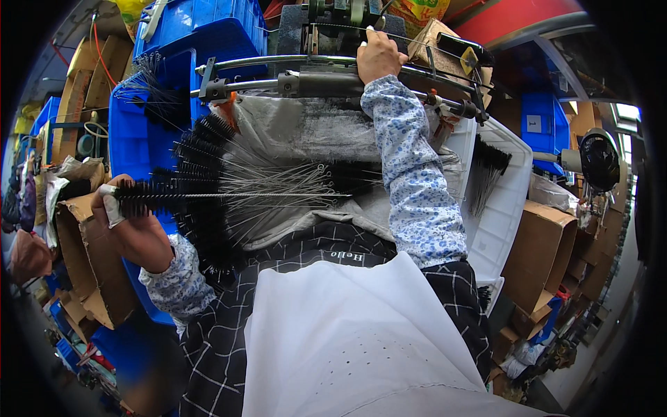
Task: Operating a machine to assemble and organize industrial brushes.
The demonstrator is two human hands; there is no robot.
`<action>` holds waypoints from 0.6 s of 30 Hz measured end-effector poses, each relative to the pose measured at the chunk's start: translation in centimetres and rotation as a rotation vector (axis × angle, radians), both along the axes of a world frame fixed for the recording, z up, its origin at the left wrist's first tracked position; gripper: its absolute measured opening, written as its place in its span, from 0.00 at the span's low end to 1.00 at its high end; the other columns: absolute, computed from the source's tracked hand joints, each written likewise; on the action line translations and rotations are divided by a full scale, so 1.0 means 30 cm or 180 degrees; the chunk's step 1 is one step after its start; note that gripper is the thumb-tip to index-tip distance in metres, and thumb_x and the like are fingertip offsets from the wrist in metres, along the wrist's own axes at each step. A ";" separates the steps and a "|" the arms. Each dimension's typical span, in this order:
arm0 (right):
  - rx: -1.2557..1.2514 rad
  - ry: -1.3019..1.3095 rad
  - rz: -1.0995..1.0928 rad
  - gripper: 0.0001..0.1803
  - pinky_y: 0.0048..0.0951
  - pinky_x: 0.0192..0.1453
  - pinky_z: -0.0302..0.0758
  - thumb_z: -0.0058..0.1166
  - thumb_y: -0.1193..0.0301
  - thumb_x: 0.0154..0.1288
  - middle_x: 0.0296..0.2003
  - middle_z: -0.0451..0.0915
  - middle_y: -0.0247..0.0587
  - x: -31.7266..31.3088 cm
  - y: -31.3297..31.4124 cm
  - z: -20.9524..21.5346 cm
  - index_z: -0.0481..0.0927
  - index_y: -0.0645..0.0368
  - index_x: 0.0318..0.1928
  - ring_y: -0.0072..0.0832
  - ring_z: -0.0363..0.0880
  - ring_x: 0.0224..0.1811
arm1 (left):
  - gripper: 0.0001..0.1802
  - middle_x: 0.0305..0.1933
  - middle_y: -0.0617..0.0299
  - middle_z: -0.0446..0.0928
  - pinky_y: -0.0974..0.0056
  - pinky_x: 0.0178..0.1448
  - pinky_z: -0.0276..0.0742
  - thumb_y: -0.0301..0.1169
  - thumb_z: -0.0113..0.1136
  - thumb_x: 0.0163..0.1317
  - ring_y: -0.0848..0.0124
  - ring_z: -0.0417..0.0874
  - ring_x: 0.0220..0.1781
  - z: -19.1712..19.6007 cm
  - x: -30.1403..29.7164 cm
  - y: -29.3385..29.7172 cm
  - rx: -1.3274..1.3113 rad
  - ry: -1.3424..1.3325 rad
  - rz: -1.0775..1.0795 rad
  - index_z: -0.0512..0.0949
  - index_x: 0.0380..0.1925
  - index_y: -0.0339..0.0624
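Note:
My left hand (135, 215), with white wrapping on a finger, is closed around the bristle end of a black bottle brush (149, 197). Its twisted wire stem points right, across a heap of similar wire-stemmed brushes (278, 184) lying on grey cloth over my lap. My right hand (381, 55) reaches forward to the metal rails (323, 83) of a bench machine (340, 17). The fingers there are curled beside a thin wire (340, 28) that runs along the machine; whatever they grip is hidden. Both forearms wear blue-flowered sleeves.
Blue crates (208, 28) stand at the front left, one with thin wire stems (149, 87) sticking out. To the right, a white plastic bin (500, 201) contains more black brushes (490, 160). Cardboard boxes (538, 254) and a dark round-headed device (599, 160) are farther right.

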State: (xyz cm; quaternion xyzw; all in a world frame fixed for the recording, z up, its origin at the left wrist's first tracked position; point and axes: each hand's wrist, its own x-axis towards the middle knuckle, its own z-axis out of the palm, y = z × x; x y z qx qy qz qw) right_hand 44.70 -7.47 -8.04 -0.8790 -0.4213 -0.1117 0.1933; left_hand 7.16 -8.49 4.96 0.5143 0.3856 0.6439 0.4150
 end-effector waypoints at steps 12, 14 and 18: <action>-0.0478 0.0601 0.0195 0.20 0.46 0.52 0.61 0.45 0.60 0.55 0.48 0.71 0.33 0.321 -0.166 0.016 0.71 0.47 0.49 0.32 0.71 0.47 | 0.15 0.41 0.54 0.70 0.68 0.44 0.74 0.31 0.40 0.61 0.67 0.74 0.42 -0.026 -0.089 0.066 0.0151 0.1115 0.0541 0.66 0.43 0.31; -0.1019 0.0722 0.0164 0.21 0.47 0.53 0.60 0.41 0.57 0.57 0.50 0.69 0.34 0.339 -0.149 0.102 0.69 0.45 0.51 0.36 0.69 0.49 | 0.13 0.38 0.55 0.71 0.69 0.44 0.72 0.29 0.41 0.61 0.69 0.74 0.40 0.001 -0.045 0.064 0.0064 0.0534 0.0124 0.66 0.42 0.32; -0.1592 -0.0091 -0.0282 0.20 0.53 0.59 0.45 0.30 0.57 0.62 0.55 0.64 0.34 0.422 -0.126 0.065 0.67 0.37 0.53 0.40 0.54 0.60 | 0.14 0.41 0.57 0.70 0.68 0.48 0.70 0.30 0.39 0.61 0.71 0.73 0.43 -0.001 0.054 0.083 -0.0335 0.0177 -0.0648 0.64 0.44 0.33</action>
